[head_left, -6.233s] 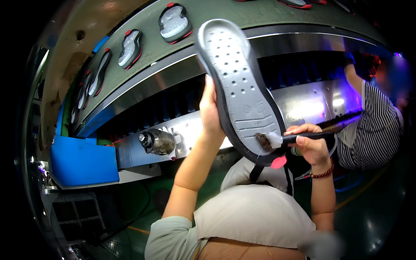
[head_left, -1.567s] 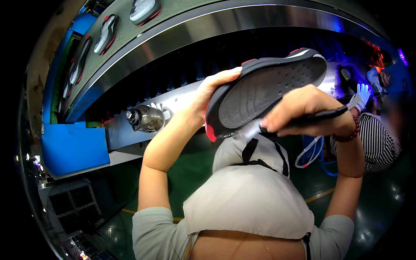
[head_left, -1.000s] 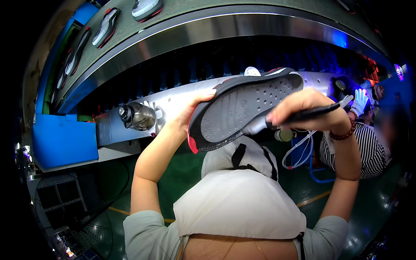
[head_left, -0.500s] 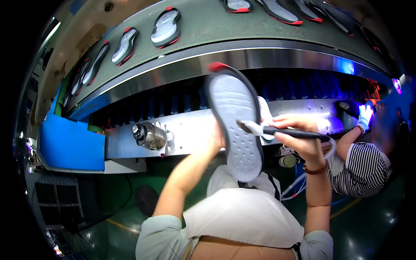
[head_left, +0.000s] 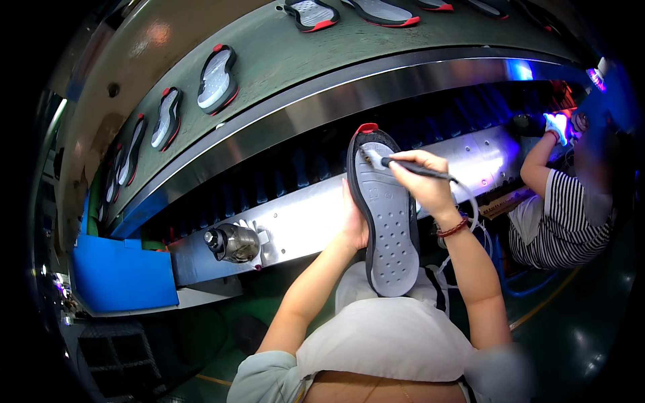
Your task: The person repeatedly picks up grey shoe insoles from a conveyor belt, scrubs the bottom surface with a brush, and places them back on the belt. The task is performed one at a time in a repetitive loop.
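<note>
My left hand (head_left: 354, 218) grips the left edge of a shoe sole (head_left: 388, 232), its fingers partly hidden behind it. The sole stands lengthwise in front of me, grey dimpled face up, with a black rim and a red tip at the far end. Closed around the black handle of a brush (head_left: 418, 168) is my right hand (head_left: 430, 185). The brush's bristles touch the sole's grey face near the red-tipped end. From the handle's rear a pale hose (head_left: 474, 209) curves down past my right wrist.
Several similar soles lie along a green conveyor belt (head_left: 269, 64) behind a metal rail. A dark metal-topped bottle (head_left: 235, 243) stands on the steel ledge (head_left: 295, 228), left of my hands. At the right, a co-worker in a striped top (head_left: 564, 221) has a gloved hand under bluish light.
The brush has gone from the middle of the sole up to its red-tipped end. The sole looks more upright. The belt's soles now appear further left, and the whole view has shifted.
</note>
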The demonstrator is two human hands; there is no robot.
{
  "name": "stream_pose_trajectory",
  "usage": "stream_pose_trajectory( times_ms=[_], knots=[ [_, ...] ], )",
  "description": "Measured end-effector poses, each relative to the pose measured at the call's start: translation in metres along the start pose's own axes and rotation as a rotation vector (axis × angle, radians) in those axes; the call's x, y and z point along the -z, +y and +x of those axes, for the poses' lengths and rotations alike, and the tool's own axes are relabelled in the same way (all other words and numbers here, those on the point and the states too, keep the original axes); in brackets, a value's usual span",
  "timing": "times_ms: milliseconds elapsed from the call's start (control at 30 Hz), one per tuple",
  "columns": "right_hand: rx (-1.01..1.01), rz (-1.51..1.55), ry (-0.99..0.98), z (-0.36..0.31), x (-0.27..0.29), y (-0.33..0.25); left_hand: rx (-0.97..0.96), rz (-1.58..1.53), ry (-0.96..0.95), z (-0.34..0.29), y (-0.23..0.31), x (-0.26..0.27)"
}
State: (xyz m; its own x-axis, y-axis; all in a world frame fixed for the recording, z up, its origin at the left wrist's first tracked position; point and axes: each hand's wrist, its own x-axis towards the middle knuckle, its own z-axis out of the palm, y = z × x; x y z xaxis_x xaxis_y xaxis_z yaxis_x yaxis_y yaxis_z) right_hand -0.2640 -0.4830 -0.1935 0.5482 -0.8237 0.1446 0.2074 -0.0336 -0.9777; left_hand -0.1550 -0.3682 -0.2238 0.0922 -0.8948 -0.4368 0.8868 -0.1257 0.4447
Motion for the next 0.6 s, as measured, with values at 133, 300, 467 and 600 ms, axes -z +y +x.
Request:
stream_pose_trajectory(
  times_ms=[133, 300, 467, 600],
  knots=[
    [0.579, -0.451, -0.086, -0.029, -0.011, -0.003, -0.037, 0.051, 0.144, -0.003, 0.002, -0.012],
    [0.382, -0.360, -0.420, -0.078, 0.021, -0.023, -0.158, 0.111, 0.200, -0.014, 0.022, -0.006],
    [0.106, -0.005, -0.347, -0.034, 0.036, -0.051, -0.106, 0.055, 0.071, -0.023, 0.010, -0.032],
    [0.103, 0.044, -0.239, 0.001, 0.028, -0.049, -0.067, -0.035, -0.032, -0.014, 0.001, -0.048]
  ],
)
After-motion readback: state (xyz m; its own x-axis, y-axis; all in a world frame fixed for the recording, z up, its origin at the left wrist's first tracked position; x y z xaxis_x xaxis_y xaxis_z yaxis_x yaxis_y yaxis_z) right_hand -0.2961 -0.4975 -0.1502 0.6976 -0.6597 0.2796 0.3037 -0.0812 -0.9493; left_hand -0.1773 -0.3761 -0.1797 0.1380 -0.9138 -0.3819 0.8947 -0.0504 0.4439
